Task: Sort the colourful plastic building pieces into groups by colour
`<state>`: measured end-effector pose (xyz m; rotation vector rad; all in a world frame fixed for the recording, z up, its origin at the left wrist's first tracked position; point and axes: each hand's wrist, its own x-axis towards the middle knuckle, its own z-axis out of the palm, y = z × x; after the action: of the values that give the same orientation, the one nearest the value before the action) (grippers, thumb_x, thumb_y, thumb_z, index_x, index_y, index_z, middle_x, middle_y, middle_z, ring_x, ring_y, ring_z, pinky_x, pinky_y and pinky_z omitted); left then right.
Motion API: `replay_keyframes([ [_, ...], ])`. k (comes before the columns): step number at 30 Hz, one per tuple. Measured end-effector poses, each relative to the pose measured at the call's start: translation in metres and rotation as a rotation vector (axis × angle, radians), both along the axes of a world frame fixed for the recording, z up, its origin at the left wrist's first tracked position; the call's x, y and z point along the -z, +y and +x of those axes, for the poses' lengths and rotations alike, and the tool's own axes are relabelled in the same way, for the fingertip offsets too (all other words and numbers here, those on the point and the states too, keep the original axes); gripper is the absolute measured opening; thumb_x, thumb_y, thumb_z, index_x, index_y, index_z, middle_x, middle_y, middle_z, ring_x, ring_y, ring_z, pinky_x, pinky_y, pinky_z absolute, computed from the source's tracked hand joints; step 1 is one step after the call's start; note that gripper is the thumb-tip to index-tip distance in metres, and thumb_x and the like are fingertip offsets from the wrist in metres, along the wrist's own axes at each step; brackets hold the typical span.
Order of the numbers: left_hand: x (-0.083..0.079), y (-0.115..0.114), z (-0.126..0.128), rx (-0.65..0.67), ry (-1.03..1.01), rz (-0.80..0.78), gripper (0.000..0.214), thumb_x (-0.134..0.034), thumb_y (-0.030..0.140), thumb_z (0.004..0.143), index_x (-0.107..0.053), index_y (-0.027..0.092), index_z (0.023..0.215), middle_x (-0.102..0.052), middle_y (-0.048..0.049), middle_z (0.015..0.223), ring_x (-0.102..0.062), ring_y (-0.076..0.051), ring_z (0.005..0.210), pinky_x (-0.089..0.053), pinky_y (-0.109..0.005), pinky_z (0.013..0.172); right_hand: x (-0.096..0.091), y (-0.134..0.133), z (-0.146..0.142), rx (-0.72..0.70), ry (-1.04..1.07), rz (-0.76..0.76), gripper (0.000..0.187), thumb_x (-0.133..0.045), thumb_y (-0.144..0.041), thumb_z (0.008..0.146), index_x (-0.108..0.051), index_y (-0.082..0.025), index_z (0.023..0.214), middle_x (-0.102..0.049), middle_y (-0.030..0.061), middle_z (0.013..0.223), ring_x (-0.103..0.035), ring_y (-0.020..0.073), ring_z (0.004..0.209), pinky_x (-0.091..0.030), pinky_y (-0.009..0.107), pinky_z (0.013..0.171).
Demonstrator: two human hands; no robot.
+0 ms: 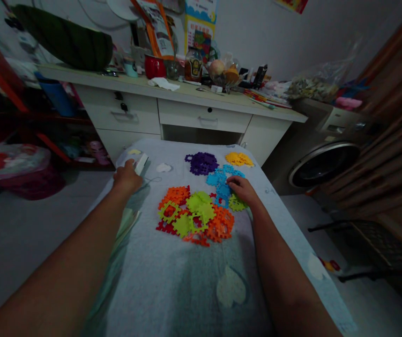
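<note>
My left hand (128,179) is closed on the near end of a small white box (140,164) at the cloth's left edge. My right hand (242,189) has its fingertips pinched together at the blue interlocking pieces (223,188), on one of them as far as I can see. Below that hand are a few green notched pieces (237,202). A mixed heap of orange pieces (221,223), lime-green pieces (200,206) and red pieces (166,227) lies in the middle. Farther back are a purple pile (204,164) and a yellow pile (239,159).
A pale blue cloth (187,285) covers the surface under the pieces. Behind it stands a white drawer desk (201,114) crowded with jars, a red mug (154,67) and a watermelon (65,40). A washing machine (322,145) is on the right, a pink basket (35,180) on the left.
</note>
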<state>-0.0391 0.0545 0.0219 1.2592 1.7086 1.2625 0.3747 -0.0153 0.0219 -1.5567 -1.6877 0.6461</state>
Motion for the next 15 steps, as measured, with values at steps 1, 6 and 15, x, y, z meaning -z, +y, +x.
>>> replay_keyframes([
  [1, -0.001, 0.000, 0.002, -0.060, 0.092, -0.004, 0.060, -0.067, -0.006, 0.047, -0.055, 0.020, 0.100, -0.051, -0.0160, 0.120, -0.040, -0.043, 0.128, -0.049, -0.038, 0.078, -0.002, 0.000, -0.003, -0.024, 0.041, -0.007, 0.022, -0.055, -0.032, 0.075, -0.068, -0.021, 0.089, -0.069, 0.0012, 0.084, -0.061, 0.0170, 0.077, -0.048, 0.030, 0.076],
  [6, -0.006, -0.001, 0.010, -0.122, 0.438, -0.022, 0.043, -0.067, 0.002, 0.058, -0.058, 0.019, 0.097, -0.056, -0.0120, 0.109, -0.044, -0.044, 0.126, -0.043, -0.048, 0.088, 0.002, 0.006, 0.005, 0.038, 0.124, 0.032, 0.024, -0.053, -0.035, 0.075, -0.067, -0.022, 0.088, -0.071, 0.0026, 0.090, -0.064, 0.0191, 0.086, -0.049, 0.034, 0.085],
  [15, -0.002, 0.003, 0.004, -0.081, 0.640, -0.038, 0.044, -0.068, 0.005, 0.059, -0.058, 0.016, 0.101, -0.057, -0.0143, 0.111, -0.048, -0.044, 0.119, -0.043, -0.047, 0.085, 0.021, 0.017, 0.034, 0.431, -0.159, 0.126, 0.033, -0.053, -0.034, 0.076, -0.066, -0.020, 0.102, -0.066, 0.0097, 0.112, -0.058, 0.0248, 0.105, -0.043, 0.041, 0.098],
])
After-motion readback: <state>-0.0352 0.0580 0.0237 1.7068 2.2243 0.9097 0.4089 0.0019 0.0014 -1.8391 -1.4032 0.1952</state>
